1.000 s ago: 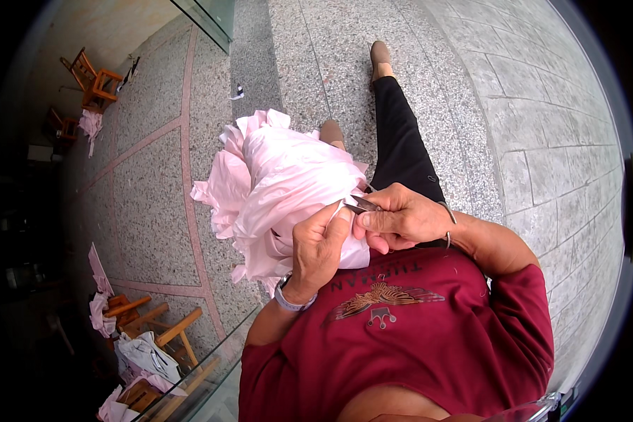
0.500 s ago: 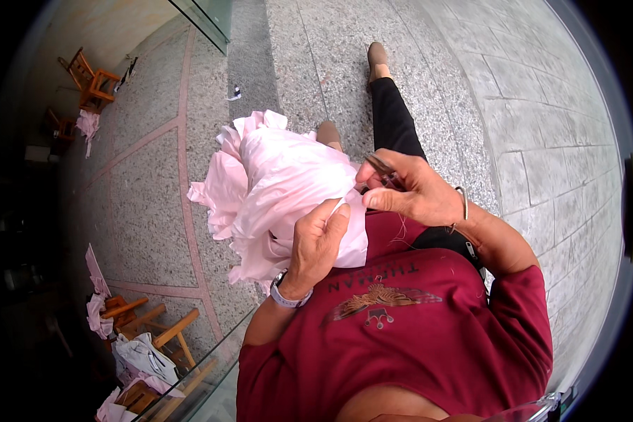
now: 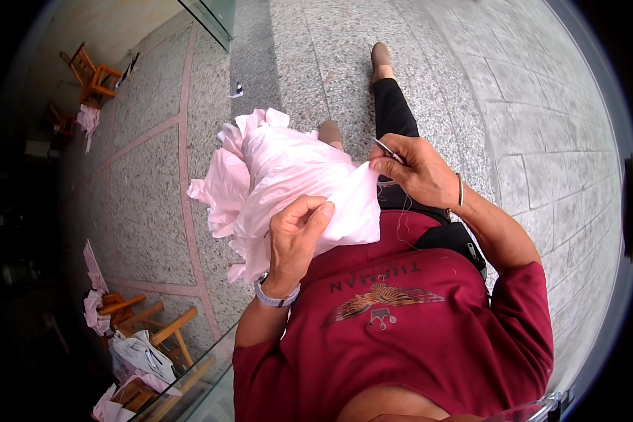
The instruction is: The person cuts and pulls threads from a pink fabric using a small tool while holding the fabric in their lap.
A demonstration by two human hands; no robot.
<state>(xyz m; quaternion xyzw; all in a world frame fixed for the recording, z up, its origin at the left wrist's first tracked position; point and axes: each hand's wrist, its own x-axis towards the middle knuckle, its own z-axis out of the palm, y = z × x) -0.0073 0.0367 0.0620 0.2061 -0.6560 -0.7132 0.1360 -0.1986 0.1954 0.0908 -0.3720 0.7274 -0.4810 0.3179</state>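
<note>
A crumpled bundle of thin pale pink cloth (image 3: pixel 281 165) lies across my lap. Its near edge is drawn taut to a corner by my right hand (image 3: pixel 425 176), thumb and fingers pinching it. That same hand also keeps a small dark pair of thread snips (image 3: pixel 387 150), its blades pointing up and left past the fingers. My left hand (image 3: pixel 295 239) is closed at the near side of the bundle, thumb against forefinger with cloth at the tips. Loose threads (image 3: pixel 404 225) hang below my right hand over my dark trousers.
Wooden chairs (image 3: pixel 95 77) stand at the far left, one with pink cloth. More wooden furniture (image 3: pixel 169 330) with pink and white cloth is at the lower left, behind a glass panel edge (image 3: pixel 190 387). Another glass panel (image 3: pixel 214 17) is at the top. Grey paving (image 3: pixel 541 141) lies right.
My right hand has moved slightly up and right, pulling the cloth corner out. My left hand has shifted left and down, away from it. The snips' blades have turned.
</note>
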